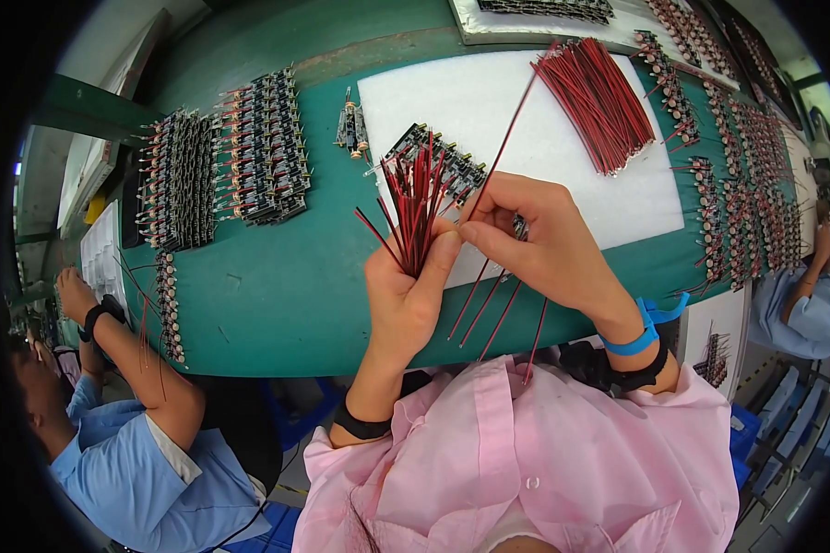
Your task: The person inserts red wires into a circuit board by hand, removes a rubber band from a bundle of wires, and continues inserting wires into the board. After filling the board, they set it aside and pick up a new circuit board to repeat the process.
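Note:
My left hand (pixel 398 304) is closed round a bunch of red-and-black wires (pixel 417 207), which fan out above the fist. Close beside it, my right hand (pixel 553 241) pinches with thumb and forefinger near the left thumb tip. One long red-and-black wire (pixel 510 129) rises from that pinch. Part of a small circuit board (pixel 521 227) shows among the right hand's curled fingers, and several wires hang below that hand. Behind the bunch, a strip of circuit boards (pixel 444 164) lies on a white foam sheet (pixel 461 92). A large pile of red-and-black wires (pixel 599 106) rests on the foam's far right.
Rows of circuit boards (pixel 266 147) stand on the green mat (pixel 267 295) at left. More board rows (pixel 747 184) line the right side. Small parts (pixel 351 127) lie beside the foam. A co-worker in blue (pixel 148 461) sits at left; another person (pixel 807 295) is at far right.

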Demonstrator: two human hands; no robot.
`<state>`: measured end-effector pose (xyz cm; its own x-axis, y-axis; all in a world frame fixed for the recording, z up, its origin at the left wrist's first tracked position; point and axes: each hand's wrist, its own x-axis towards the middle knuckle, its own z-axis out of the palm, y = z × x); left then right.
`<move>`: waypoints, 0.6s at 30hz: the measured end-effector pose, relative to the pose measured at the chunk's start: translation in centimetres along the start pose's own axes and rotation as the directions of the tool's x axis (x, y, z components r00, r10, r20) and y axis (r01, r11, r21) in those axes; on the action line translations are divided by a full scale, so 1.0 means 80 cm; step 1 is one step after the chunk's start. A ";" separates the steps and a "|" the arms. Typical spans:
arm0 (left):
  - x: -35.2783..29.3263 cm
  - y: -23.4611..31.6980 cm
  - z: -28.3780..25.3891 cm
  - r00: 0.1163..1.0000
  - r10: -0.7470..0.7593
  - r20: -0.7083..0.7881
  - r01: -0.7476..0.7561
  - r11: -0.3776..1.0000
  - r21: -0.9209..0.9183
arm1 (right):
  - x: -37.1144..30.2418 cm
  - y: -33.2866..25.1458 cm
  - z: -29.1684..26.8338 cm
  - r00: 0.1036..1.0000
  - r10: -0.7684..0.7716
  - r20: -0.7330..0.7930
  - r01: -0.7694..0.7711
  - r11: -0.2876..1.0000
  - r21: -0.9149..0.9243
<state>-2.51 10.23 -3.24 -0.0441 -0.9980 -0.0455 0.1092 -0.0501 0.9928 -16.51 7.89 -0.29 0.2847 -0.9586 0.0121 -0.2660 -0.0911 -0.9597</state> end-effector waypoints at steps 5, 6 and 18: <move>-0.001 -0.002 0.007 0.997 0.058 -0.053 -0.056 0.998 0.035 | 0.002 0.013 -0.009 0.993 -0.083 -0.080 0.086 0.996 0.029; -0.002 -0.003 0.005 0.996 0.064 -0.065 -0.063 0.998 0.015 | 0.007 0.019 -0.022 0.988 -0.059 -0.141 0.054 0.998 -0.042; -0.008 -0.011 -0.002 0.966 0.242 -0.093 -0.235 0.969 0.080 | 0.018 0.063 -0.035 0.962 0.029 -0.273 -0.089 0.973 -0.211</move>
<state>-2.45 10.93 -4.13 0.0762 -0.9796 0.1862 0.0363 0.1893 0.9813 -20.02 5.32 -4.36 0.0146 -0.9981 0.0605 -0.4783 -0.0601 -0.8761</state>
